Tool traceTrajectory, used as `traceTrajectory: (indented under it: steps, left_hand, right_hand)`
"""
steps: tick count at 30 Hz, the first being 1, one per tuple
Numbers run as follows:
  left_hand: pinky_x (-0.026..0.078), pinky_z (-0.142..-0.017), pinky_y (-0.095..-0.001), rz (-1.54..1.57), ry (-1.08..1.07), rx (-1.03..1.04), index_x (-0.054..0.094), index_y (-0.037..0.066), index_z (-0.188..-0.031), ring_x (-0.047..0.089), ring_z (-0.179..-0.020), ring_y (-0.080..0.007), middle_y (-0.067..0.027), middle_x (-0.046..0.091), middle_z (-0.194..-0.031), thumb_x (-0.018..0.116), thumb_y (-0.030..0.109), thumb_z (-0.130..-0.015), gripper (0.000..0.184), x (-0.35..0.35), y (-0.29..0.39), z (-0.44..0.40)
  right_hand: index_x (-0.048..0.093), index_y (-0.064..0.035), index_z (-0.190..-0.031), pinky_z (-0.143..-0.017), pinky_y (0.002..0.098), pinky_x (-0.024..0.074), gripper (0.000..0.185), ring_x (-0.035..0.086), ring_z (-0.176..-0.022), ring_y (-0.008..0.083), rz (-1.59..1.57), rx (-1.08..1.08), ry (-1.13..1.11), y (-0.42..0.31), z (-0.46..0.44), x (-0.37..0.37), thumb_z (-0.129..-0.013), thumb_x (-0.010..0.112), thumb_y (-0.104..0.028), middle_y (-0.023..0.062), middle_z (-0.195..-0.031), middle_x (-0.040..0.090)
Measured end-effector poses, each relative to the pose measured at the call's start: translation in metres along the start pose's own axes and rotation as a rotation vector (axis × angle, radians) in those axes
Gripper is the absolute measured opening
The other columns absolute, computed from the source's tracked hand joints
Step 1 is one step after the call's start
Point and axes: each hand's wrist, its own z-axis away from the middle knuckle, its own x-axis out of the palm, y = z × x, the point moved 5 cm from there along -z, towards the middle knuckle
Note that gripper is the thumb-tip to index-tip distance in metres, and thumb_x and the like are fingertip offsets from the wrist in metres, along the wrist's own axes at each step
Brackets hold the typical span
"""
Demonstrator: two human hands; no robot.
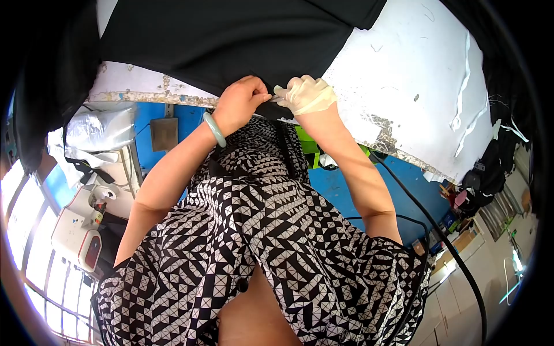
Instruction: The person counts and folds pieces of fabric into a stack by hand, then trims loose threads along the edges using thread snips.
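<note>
Black fabric lies over the white worktable, and one corner of it hangs at the near edge between my hands. My left hand, bare with a pale green bangle on the wrist, is closed in a pinch on the fabric's near edge. My right hand wears a thin cream glove and has its fingers curled closed. A small shiny metal tip pokes out from its fingers toward my left fingertips. Most of that tool is hidden in the glove, so its kind does not show.
The white worktable has a chipped, worn edge and loose white strips at the right. More black cloth hangs at the left. A white sewing machine stands lower left. A black cable runs down at the right.
</note>
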Motion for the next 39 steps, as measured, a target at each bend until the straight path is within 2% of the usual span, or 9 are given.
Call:
traceTrajectory:
  steps: [4, 8, 18, 23, 29, 30, 32, 35, 39]
  left_hand:
    - [0.044, -0.057, -0.0298, 0.126, -0.087, 0.121, 0.061, 0.000, -0.083, 0.053, -0.063, -0.0126, -0.0048, 0.056, -0.075, 0.068, 0.009, -0.090, 0.013, -0.006, 0.002, 0.019]
    - [0.046, -0.050, -0.0196, 0.455, -0.488, -0.588, 0.069, 0.000, -0.096, 0.055, -0.050, -0.0069, -0.0040, 0.068, -0.078, 0.058, 0.025, -0.102, 0.029, 0.003, -0.038, 0.065]
    - [0.047, -0.056, -0.0185, 0.959, -0.305, -0.915, 0.069, 0.005, -0.099, 0.058, -0.061, -0.0046, 0.0017, 0.067, -0.078, 0.067, 0.023, -0.097, 0.019, 0.045, -0.057, 0.070]
    - [0.047, -0.058, -0.0189, 0.873, -0.275, -0.809, 0.068, 0.009, -0.091, 0.057, -0.060, -0.0039, 0.0022, 0.067, -0.075, 0.067, 0.018, -0.094, 0.010, 0.039, -0.054, 0.072]
    - [0.050, -0.059, -0.0350, -0.029, -0.454, -0.092, 0.066, 0.003, -0.073, 0.062, -0.059, -0.0218, -0.0091, 0.062, -0.063, 0.066, 0.022, -0.095, 0.029, 0.026, -0.025, 0.069]
    - [0.052, -0.067, -0.0439, -0.286, -0.649, -0.085, 0.065, 0.001, -0.067, 0.061, -0.065, -0.0357, -0.0173, 0.064, -0.071, 0.065, 0.039, -0.093, 0.046, 0.027, -0.026, 0.073]
    - [0.051, -0.067, -0.0437, -0.578, -0.642, -0.174, 0.066, 0.002, -0.067, 0.063, -0.069, -0.0334, -0.0139, 0.064, -0.071, 0.067, 0.046, -0.089, 0.049, 0.020, -0.034, 0.072]
    - [0.052, -0.066, -0.0394, -0.365, -0.142, 0.078, 0.063, 0.000, -0.067, 0.063, -0.070, -0.0335, -0.0117, 0.061, -0.072, 0.070, 0.034, -0.089, 0.041, -0.017, -0.004, 0.055]
    - [0.051, -0.074, -0.0376, -0.359, 0.264, 0.324, 0.067, 0.005, -0.103, 0.060, -0.096, -0.0281, -0.0070, 0.063, -0.101, 0.069, 0.009, -0.082, 0.022, -0.041, 0.016, 0.032]
  right_hand:
    - [0.077, -0.0160, -0.099, -0.069, 0.0363, 0.0531, 0.021, 0.066, -0.081, 0.0228, -0.130, 0.093, 0.004, 0.013, 0.007, -0.001, -0.082, 0.071, -0.028, 0.0047, -0.082, 0.066]
    - [0.077, -0.0150, -0.108, -0.075, 0.0362, 0.0518, 0.030, 0.066, -0.084, 0.0253, -0.454, 0.390, 0.040, 0.034, 0.028, 0.002, -0.087, 0.068, -0.034, 0.0071, -0.091, 0.070]
    - [0.075, -0.0079, -0.113, -0.078, 0.0275, 0.0487, 0.025, 0.060, -0.082, 0.0133, -1.324, 0.739, -0.226, 0.010, 0.087, 0.025, -0.092, 0.069, -0.021, 0.0043, -0.091, 0.068]
    - [0.072, -0.0066, -0.117, -0.069, 0.0277, 0.0501, 0.029, 0.062, -0.074, 0.0116, -0.851, 0.295, -0.005, -0.009, 0.092, 0.065, -0.097, 0.066, -0.027, 0.0036, -0.092, 0.069]
    - [0.074, -0.0033, -0.108, -0.064, 0.0251, 0.0484, 0.023, 0.057, -0.068, 0.0091, -1.434, 0.783, 0.036, -0.006, 0.087, 0.068, -0.095, 0.069, -0.021, 0.0024, -0.082, 0.067]
    - [0.074, -0.0027, -0.106, -0.063, 0.0247, 0.0479, 0.022, 0.057, -0.067, 0.0086, -1.466, 0.796, 0.071, -0.005, 0.084, 0.066, -0.095, 0.069, -0.021, 0.0020, -0.081, 0.067]
    - [0.074, -0.0029, -0.098, -0.062, 0.0244, 0.0479, 0.020, 0.058, -0.067, 0.0092, -1.451, 0.853, -0.061, -0.003, 0.085, 0.065, -0.095, 0.067, -0.021, 0.0029, -0.078, 0.069]
    - [0.073, -0.0034, -0.093, -0.065, 0.0261, 0.0485, 0.027, 0.060, -0.067, 0.0111, -1.332, 0.907, -0.198, 0.021, 0.093, 0.049, -0.096, 0.063, -0.028, 0.0052, -0.080, 0.072]
    - [0.072, -0.0058, -0.107, -0.072, 0.0259, 0.0452, 0.038, 0.059, -0.075, 0.0109, -1.203, 1.085, 0.505, 0.085, 0.099, 0.037, -0.100, 0.059, -0.041, 0.0034, -0.091, 0.072]
